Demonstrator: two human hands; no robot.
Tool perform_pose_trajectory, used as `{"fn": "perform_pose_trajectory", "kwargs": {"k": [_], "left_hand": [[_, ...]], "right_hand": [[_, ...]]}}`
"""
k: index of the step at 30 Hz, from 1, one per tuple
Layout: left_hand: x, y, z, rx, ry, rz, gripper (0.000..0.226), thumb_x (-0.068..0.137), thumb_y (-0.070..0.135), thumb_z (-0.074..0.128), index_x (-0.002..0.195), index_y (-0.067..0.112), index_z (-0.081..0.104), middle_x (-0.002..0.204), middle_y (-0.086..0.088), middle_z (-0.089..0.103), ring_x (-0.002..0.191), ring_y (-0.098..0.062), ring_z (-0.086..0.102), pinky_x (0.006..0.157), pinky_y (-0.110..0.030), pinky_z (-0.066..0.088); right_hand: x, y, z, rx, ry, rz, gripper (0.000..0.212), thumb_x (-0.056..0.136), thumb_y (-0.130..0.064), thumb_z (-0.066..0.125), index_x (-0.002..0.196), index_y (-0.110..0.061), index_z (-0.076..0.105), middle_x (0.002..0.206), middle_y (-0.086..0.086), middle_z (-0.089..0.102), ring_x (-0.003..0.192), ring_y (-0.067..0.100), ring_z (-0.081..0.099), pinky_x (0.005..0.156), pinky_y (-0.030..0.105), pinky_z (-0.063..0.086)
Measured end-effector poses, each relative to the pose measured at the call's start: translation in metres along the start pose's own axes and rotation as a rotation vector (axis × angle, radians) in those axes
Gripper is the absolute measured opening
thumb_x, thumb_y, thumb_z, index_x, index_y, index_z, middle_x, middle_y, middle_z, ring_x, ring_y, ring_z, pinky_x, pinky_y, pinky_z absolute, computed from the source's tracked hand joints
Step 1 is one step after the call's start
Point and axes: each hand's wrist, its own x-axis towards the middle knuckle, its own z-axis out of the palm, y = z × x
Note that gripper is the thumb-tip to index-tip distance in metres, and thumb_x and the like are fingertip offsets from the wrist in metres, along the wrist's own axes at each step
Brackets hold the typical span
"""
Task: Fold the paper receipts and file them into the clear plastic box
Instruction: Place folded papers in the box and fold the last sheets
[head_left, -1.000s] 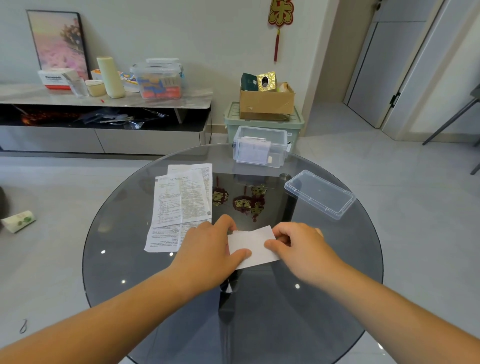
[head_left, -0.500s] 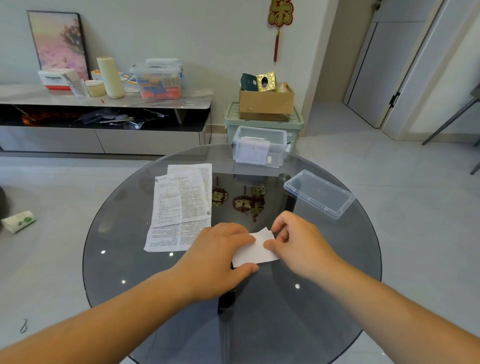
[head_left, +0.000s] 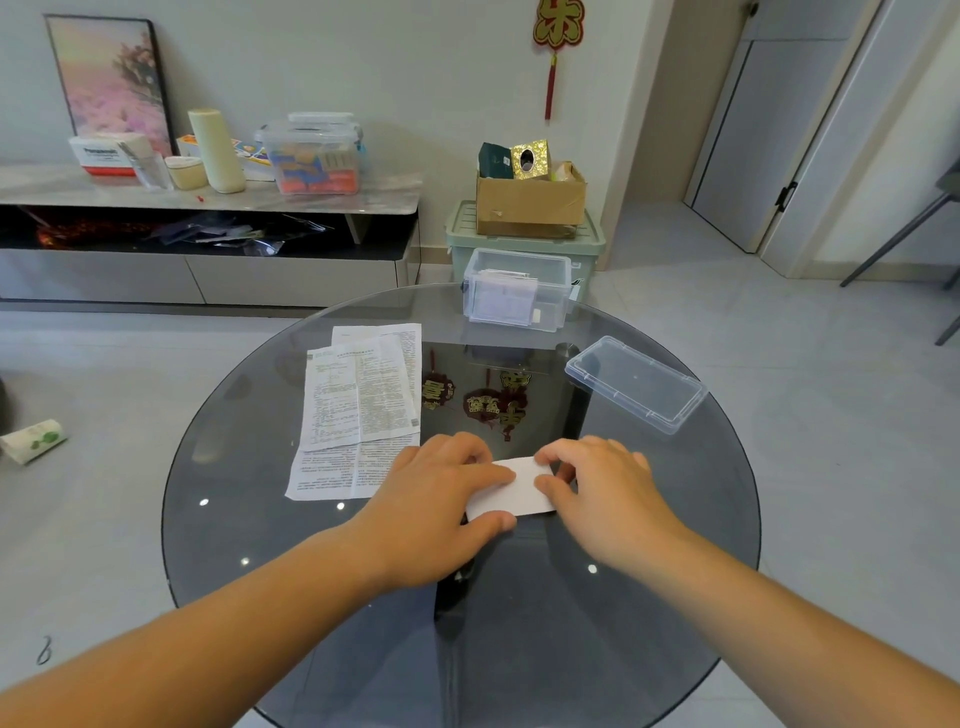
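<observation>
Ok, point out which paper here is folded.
The small white slip between the left hand and right hand; the two printed sheets beside it lie flat, unfolded.

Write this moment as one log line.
phase: folding | left hand: presses folded receipt | right hand: pinches its end | clear box: open, lid off

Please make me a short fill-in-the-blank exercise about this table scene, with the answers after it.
1. The box on the table has its lid ___.
2. The lid lies on the ___ side of the table.
3. The unfolded receipts lie on the ___ side.
4. The left hand presses and the right hand pinches the one receipt that is already ___.
Answers: off; right; left; folded.
</observation>
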Motion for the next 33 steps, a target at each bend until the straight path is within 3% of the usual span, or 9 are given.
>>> {"fn": "perform_pose_trajectory", "kwargs": {"k": [7, 11, 15, 18, 22, 27, 30, 33], "left_hand": [[0.001, 0.0, 0.003, -0.003, -0.032, -0.043, 0.051, 0.098, 0.058, 0.043, 0.147, 0.042, 0.042, 0.138, 0.015, 0.032, 0.129, -0.007, 0.026, 0.11, -0.031, 0.017], [0.0, 0.002, 0.004, 0.042, -0.035, -0.04, 0.051, 0.101, 0.057, 0.036, 0.149, 0.041, 0.037, 0.141, 0.014, 0.03, 0.131, -0.009, 0.023, 0.111, -0.031, 0.016], [0.001, 0.003, 0.003, 0.075, -0.048, -0.044, 0.051, 0.101, 0.057, 0.035, 0.149, 0.042, 0.038, 0.141, 0.013, 0.029, 0.132, -0.01, 0.024, 0.112, -0.032, 0.016], [0.004, 0.002, 0.002, 0.06, -0.041, -0.057, 0.05, 0.1, 0.058, 0.037, 0.148, 0.042, 0.041, 0.137, 0.013, 0.031, 0.13, -0.009, 0.026, 0.112, -0.033, 0.018], [0.007, 0.002, 0.002, 0.07, -0.041, -0.055, 0.051, 0.099, 0.06, 0.036, 0.147, 0.043, 0.042, 0.134, 0.014, 0.032, 0.128, -0.009, 0.028, 0.113, -0.034, 0.02], [0.008, 0.0, 0.0, 0.104, -0.041, -0.041, 0.051, 0.1, 0.059, 0.035, 0.148, 0.043, 0.041, 0.134, 0.012, 0.032, 0.128, -0.01, 0.028, 0.114, -0.033, 0.019], [0.008, 0.001, 0.0, 0.108, -0.044, -0.04, 0.052, 0.1, 0.06, 0.036, 0.148, 0.043, 0.041, 0.134, 0.012, 0.033, 0.129, -0.01, 0.028, 0.114, -0.034, 0.019], [0.009, 0.0, 0.0, 0.111, -0.041, -0.035, 0.053, 0.099, 0.061, 0.036, 0.148, 0.042, 0.042, 0.134, 0.012, 0.034, 0.129, -0.01, 0.029, 0.114, -0.034, 0.02]], "right_hand": [[-0.002, 0.008, -0.004, -0.092, -0.104, -0.068, 0.055, 0.088, -0.069, 0.052, 0.136, -0.042, 0.051, 0.108, -0.011, 0.046, 0.109, 0.014, 0.037, 0.095, 0.036, 0.031], [-0.002, 0.008, -0.004, -0.076, -0.101, -0.055, 0.058, 0.087, -0.069, 0.055, 0.139, -0.044, 0.049, 0.11, -0.012, 0.04, 0.112, 0.012, 0.032, 0.093, 0.033, 0.027], [-0.006, 0.01, -0.001, -0.08, -0.05, -0.049, 0.047, 0.095, -0.062, 0.046, 0.139, -0.044, 0.051, 0.108, -0.012, 0.038, 0.107, 0.011, 0.029, 0.09, 0.03, 0.023], [-0.008, 0.012, 0.003, -0.15, -0.033, -0.04, 0.045, 0.099, -0.059, 0.039, 0.142, -0.049, 0.046, 0.127, -0.011, 0.036, 0.122, 0.014, 0.025, 0.097, 0.032, 0.021], [-0.015, 0.012, 0.008, -0.249, -0.072, 0.003, 0.05, 0.101, -0.059, 0.027, 0.151, -0.051, 0.026, 0.159, -0.004, 0.016, 0.144, 0.022, 0.009, 0.114, 0.042, 0.016], [-0.024, 0.009, 0.009, -0.314, -0.075, 0.011, 0.054, 0.103, -0.056, 0.009, 0.155, -0.047, 0.008, 0.166, 0.005, 0.003, 0.149, 0.025, 0.004, 0.113, 0.042, 0.016], [-0.027, 0.01, 0.009, -0.326, -0.088, -0.011, 0.07, 0.089, -0.061, -0.015, 0.155, -0.045, -0.002, 0.167, 0.005, -0.006, 0.15, 0.022, 0.0, 0.114, 0.04, 0.015], [-0.03, 0.014, 0.006, -0.312, -0.139, -0.018, 0.06, 0.097, -0.06, -0.006, 0.156, -0.044, -0.009, 0.166, 0.001, -0.016, 0.152, 0.019, -0.011, 0.118, 0.039, 0.009]]}}
